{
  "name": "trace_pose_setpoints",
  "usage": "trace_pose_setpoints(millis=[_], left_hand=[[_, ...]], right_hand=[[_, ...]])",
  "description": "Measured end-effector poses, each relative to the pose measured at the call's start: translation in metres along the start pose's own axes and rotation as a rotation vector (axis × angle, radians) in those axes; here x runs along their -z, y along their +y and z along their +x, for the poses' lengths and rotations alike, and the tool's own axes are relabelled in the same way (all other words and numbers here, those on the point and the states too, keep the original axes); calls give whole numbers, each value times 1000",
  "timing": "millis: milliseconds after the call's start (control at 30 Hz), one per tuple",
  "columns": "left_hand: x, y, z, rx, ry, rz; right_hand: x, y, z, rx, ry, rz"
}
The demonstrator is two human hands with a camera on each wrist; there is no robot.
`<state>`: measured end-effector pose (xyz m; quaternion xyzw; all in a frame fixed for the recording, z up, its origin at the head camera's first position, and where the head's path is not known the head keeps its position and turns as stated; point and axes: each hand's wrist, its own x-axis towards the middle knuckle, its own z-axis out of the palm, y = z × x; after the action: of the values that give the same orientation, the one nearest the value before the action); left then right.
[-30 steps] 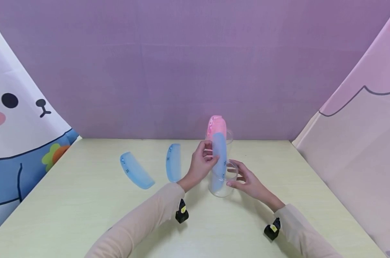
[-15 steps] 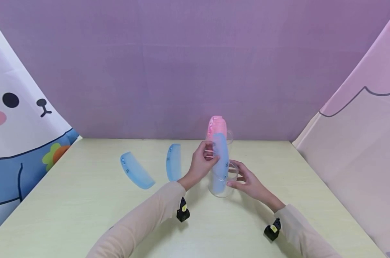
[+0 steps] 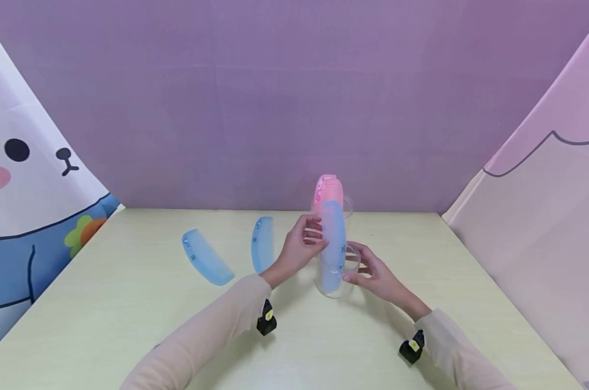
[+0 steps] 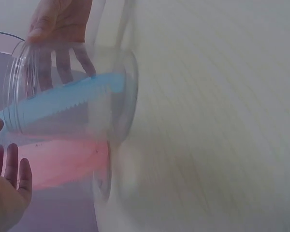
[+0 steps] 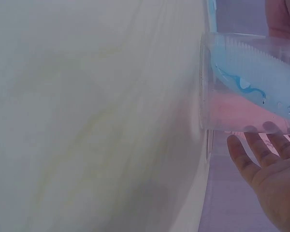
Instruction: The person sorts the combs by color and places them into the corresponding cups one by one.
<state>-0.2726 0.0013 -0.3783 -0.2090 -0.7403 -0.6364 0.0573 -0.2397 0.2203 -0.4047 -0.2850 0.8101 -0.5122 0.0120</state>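
Observation:
A blue comb [image 3: 333, 238] stands in a clear plastic jar [image 3: 329, 294], leaning a little, its upper part above the rim. The left hand [image 3: 299, 246] is beside the comb's toothed edge, thumb tip and fingertips right at it. In the left wrist view, the left hand's fingers [image 4: 12, 166] are loosely extended, apart from the comb. My right hand [image 3: 372, 273] holds the jar at its right side, near the rim, thumb in front and fingers behind. Behind stands a second clear jar [image 3: 348, 207] with pink combs [image 3: 328, 189] in it.
Two more blue combs lie on the table to the left: one slanted comb [image 3: 207, 257] and one nearly upright comb [image 3: 262, 244]. A purple cloth backdrop [image 3: 275, 108] rises at the table's [image 3: 104, 303] rear edge, with printed cloths on both sides.
The blue comb has tilted slightly rightward in the jar and then stayed there. My left hand has loosened and drawn back a little to the left. The right hand has stayed on the jar.

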Motion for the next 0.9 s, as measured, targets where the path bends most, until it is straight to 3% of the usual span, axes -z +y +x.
trace_pose_setpoints(millis=[267,467,900], left_hand=[[21,-7,-6,-19,-35,75],[41,-20,-7,-25,5,136],[83,-49,-1,50,104,431]], right_hand=[[1,1,-1,18,-4,3],[1,2,-1,21,-1,-3],[1,2,0,21,0,-3]])
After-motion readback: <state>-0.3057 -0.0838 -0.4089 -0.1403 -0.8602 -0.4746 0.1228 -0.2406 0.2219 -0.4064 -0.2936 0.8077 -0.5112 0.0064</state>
